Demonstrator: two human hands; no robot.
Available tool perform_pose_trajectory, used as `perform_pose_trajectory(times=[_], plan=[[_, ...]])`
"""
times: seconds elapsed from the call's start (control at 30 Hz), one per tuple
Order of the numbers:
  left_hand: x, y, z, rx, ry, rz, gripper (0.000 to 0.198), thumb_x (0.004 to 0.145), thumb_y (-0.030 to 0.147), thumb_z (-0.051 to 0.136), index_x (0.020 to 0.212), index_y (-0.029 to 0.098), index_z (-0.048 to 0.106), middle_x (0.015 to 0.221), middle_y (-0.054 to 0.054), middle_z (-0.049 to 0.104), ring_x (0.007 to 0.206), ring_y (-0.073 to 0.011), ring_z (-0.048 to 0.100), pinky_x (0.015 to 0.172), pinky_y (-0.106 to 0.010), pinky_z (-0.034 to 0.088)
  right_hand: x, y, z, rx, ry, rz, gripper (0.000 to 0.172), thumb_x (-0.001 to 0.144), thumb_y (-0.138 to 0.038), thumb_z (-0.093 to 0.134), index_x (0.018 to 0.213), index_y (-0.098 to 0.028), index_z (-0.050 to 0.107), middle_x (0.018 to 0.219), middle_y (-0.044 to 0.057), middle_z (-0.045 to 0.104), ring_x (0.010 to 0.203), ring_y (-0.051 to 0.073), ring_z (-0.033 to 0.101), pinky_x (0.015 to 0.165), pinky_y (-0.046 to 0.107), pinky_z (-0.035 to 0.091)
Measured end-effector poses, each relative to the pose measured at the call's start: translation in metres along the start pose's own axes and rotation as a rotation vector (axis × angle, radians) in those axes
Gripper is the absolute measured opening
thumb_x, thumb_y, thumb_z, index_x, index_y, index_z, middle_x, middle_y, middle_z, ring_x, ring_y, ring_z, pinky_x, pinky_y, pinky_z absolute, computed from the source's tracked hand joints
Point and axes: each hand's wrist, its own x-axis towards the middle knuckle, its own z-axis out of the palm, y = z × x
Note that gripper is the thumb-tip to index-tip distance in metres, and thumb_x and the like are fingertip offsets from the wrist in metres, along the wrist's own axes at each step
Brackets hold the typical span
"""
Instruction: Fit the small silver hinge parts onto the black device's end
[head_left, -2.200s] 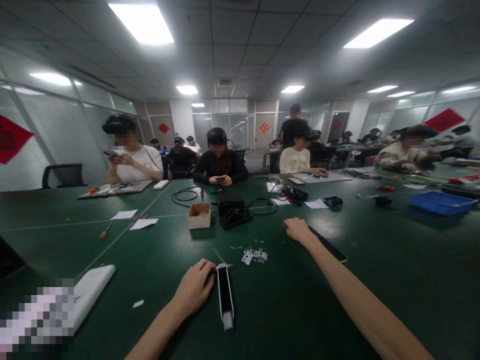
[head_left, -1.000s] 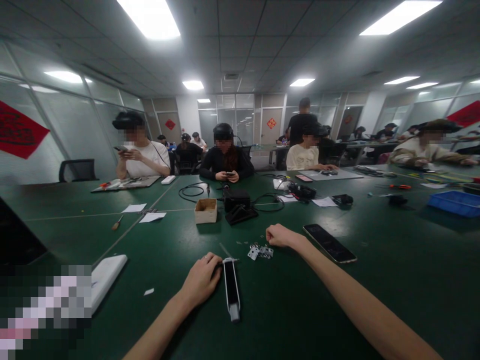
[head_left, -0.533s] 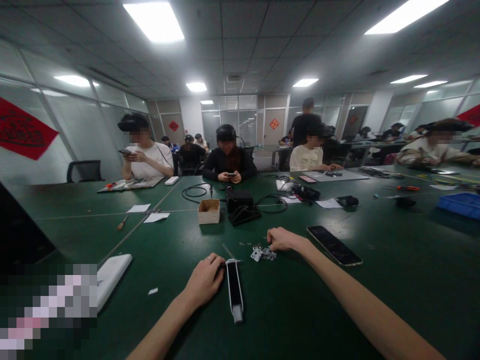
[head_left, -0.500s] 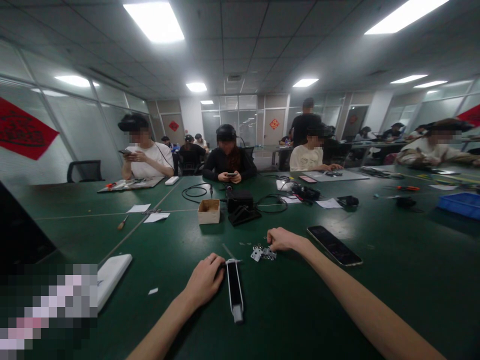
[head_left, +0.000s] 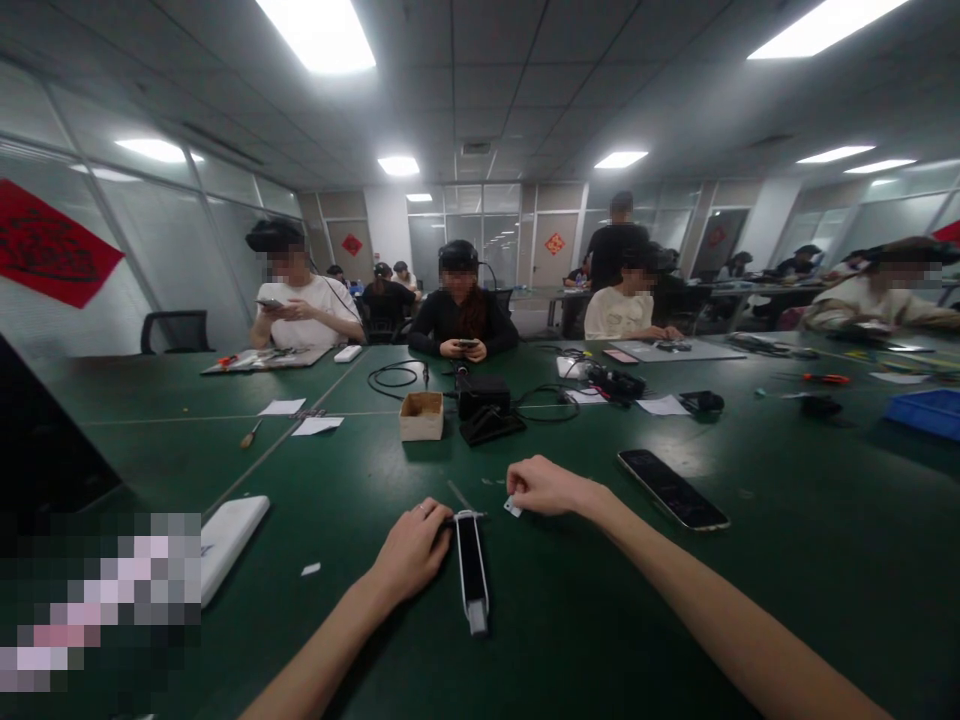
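Beside my left hand (head_left: 414, 545) lies a long white-framed tool (head_left: 472, 575) with a black middle, a grey lower end and a thin crosspiece at its far end. My left fingers are curled closed against the left end of that crosspiece, where a dark bit shows. My right hand (head_left: 546, 485) is low over the table, fingers bent down and closed together. A small metal plate with holes (head_left: 513, 507) shows at its fingertips; the hand covers the other small metal pieces there. Whether the plate is gripped or lies below, I cannot tell.
A black phone (head_left: 673, 490) lies right of my right hand. Farther off stand a small open box (head_left: 421, 416) and a black device (head_left: 486, 408) with cables. A white slab (head_left: 234, 540) and a paper scrap (head_left: 311, 569) are at left. People sit across the table.
My right hand has moved left and down over the small metal pieces, hiding most of them. My left hand stays at the white-framed tool. The view has shifted slightly.
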Motion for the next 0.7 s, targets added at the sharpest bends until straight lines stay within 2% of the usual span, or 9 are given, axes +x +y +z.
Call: perform_pose_trajectory(times=[0.1,0.2,0.33,0.7], plan=[[0.001,-0.003,0.003,0.016,0.019,0.022,0.021,0.09,0.02,0.039,0.106,0.021,0.054,0.103,-0.006,0.055,0.088,-0.0181,0.056,0.079,-0.029,0.044,0.003,-0.015,0.016,0.05,0.047,-0.152,0.019,0.073,-0.014,0.053,0.088,-0.015,0.064,0.079,0.002,0.065,0.067,0.011,0.057,0.057,0.018,0.039],[0.0,-0.004,0.005,0.022,0.031,0.033,0.021,0.09,0.02,0.04,0.106,0.021,0.054,0.102,-0.005,0.056,0.088,-0.0184,0.056,0.078,-0.029,0.044,0.007,-0.02,0.03,0.113,0.078,-0.221,0.02,0.072,-0.012,0.052,0.089,-0.014,0.063,0.075,0.001,0.062,0.064,0.01,0.055,0.056,0.018,0.04],[0.001,-0.003,0.004,0.011,0.039,0.035,0.021,0.09,0.021,0.04,0.104,0.021,0.055,0.102,-0.006,0.056,0.087,-0.0186,0.057,0.077,-0.029,0.044,0.009,-0.015,0.039,0.199,0.101,-0.232,0.02,0.073,-0.011,0.052,0.091,-0.015,0.061,0.075,0.0,0.061,0.063,0.009,0.054,0.056,0.018,0.04],[0.003,-0.001,0.0,-0.006,0.029,0.033,0.022,0.09,0.023,0.039,0.103,0.019,0.056,0.102,-0.007,0.057,0.083,-0.0188,0.057,0.075,-0.031,0.045,0.015,-0.009,0.044,0.316,0.161,-0.25,0.014,0.074,-0.015,0.06,0.087,-0.014,0.063,0.077,0.0,0.061,0.066,0.01,0.056,0.059,0.019,0.044]])
